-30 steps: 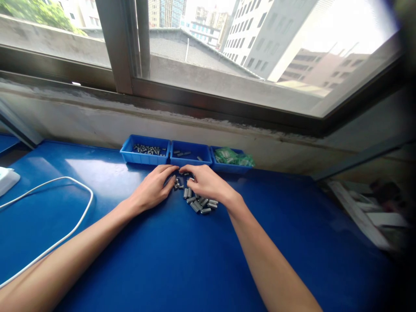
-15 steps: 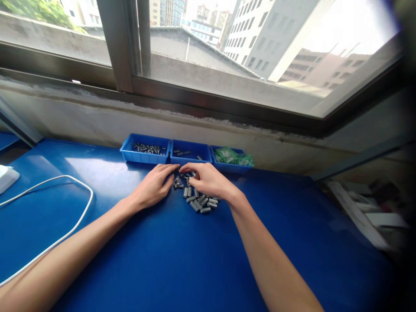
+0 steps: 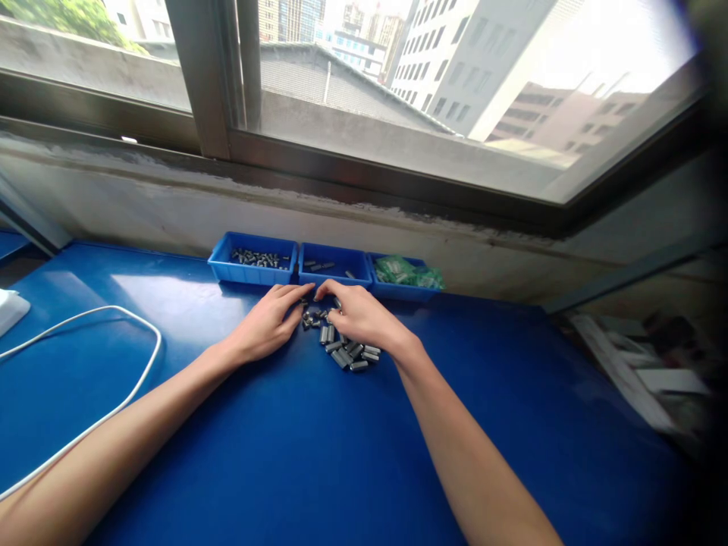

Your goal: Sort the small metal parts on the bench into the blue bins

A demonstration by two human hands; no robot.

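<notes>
My left hand (image 3: 270, 322) rests on the blue table (image 3: 330, 455) at the left of a group of small screws (image 3: 312, 318), its thumb and fingers apart and nothing in it. On the other side, my right hand (image 3: 361, 315) arches over the screws, thumb and index finger curved and apart. No part shows between its fingertips, though its palm side is hidden. Several dark metal cylinders (image 3: 344, 356) lie in a cluster just below the right hand, partly covered by it.
Against the wall stand a blue bin (image 3: 250, 274) of screws, a middle blue bin (image 3: 335, 277) with a few cylinders, and one with green bags (image 3: 401, 269). A white cable (image 3: 153, 364) curves across the left side.
My right hand has shifted slightly left, its index finger a little higher over the screws. The left hand has hardly moved.
</notes>
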